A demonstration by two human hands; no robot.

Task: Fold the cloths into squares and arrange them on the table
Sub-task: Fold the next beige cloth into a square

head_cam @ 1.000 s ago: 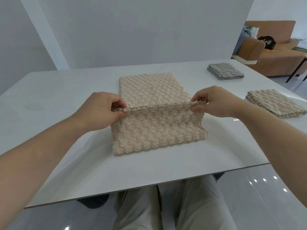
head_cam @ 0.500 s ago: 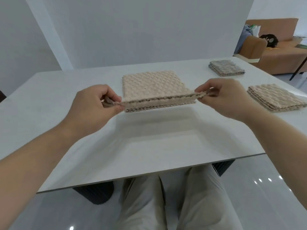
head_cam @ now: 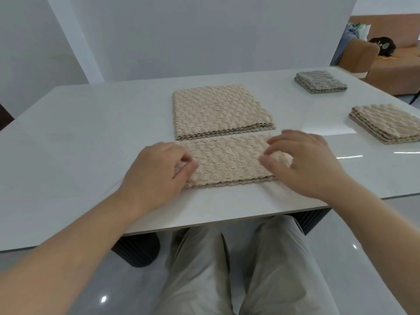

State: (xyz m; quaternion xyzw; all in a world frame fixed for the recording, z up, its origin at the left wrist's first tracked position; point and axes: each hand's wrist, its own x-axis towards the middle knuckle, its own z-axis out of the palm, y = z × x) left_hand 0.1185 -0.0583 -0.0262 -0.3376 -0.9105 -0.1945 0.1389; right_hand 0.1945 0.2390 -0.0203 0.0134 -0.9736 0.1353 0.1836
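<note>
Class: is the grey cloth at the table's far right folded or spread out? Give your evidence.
Folded. The grey cloth lies as a compact square, with several stacked layers showing along its near edges.

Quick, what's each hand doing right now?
Left hand: pinching the left end of the beige cloth.
Right hand: fingers bent on the cloth's right end; grip or just touch, cannot tell.

A tan sofa point(head_cam: 397, 69) stands at the far right, with a black bundle point(head_cam: 383, 45) on its seat and a white bag point(head_cam: 362, 30) behind its armrest. A pale grey wall point(head_cam: 204, 37) fills the background. Below, beige trousers point(head_cam: 204, 269) cover the person's knees above a glossy grey floor point(head_cam: 363, 258), beside a dark ribbed pedestal point(head_cam: 136, 251).
</note>
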